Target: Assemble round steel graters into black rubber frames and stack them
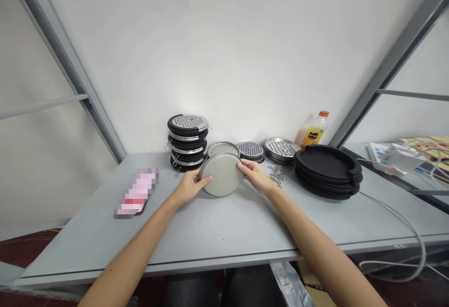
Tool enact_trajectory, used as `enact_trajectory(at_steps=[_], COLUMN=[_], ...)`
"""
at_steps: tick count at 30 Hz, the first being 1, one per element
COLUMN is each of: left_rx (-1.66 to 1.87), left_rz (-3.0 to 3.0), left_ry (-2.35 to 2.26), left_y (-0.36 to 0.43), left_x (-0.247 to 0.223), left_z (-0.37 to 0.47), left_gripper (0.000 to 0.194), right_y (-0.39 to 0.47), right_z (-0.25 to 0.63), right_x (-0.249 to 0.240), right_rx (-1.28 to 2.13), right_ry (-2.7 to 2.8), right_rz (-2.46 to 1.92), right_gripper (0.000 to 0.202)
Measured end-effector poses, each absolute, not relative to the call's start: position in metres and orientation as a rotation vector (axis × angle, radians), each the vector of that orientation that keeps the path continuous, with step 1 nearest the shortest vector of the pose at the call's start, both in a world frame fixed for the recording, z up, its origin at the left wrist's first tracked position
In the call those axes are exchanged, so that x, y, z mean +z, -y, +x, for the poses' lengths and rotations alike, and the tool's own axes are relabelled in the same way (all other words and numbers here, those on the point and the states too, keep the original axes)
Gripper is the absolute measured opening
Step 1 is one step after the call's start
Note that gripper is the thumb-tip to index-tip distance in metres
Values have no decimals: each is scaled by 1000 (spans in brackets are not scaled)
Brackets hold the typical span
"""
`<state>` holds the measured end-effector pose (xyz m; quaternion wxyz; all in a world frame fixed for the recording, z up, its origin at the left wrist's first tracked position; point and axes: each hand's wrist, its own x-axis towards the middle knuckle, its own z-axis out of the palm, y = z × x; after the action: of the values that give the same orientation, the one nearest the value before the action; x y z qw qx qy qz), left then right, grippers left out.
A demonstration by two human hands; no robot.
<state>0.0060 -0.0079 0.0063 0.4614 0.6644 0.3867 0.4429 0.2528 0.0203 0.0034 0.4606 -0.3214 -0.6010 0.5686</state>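
Note:
A round grey-green metal disc (221, 176) with a thin rim is held tilted up above the table. My left hand (192, 185) grips its left edge, thumb on the face. On the right edge, my right hand (255, 176) pinches it with the thumb in front. Just behind the disc lies another round metal piece (223, 148), partly hidden by it. To the left stands a stack of black and silver perforated discs (188, 143) with wire clasps. Small metal clips (276, 175) lie in a pile right of my right hand.
Perforated grey discs (250, 150) and silver grater discs (281, 149) sit along the wall. Farther right are stacked black round trays (328, 171), a bottle (316, 130) and cables. A blurred phone (137, 192) lies left on the grey table (217, 237).

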Motion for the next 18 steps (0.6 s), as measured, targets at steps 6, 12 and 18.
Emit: enact_trajectory(at_steps=[6,12,18], left_rx=[1204,1195,1399], left_rz=[1598,1604,1905], left_ry=[-929,-910,-1109], left_y=[7,6,2], left_x=[8,9,-1], left_z=[4,6,4], left_gripper=[40,43,50], right_y=[-16,-17,-15], right_z=[248,250,256], right_x=[1,2,11], right_rx=[1441,1393,1229], right_ry=[1557,1556,1675], right_rz=[-786,-727,-724], right_gripper=[44,46,37])
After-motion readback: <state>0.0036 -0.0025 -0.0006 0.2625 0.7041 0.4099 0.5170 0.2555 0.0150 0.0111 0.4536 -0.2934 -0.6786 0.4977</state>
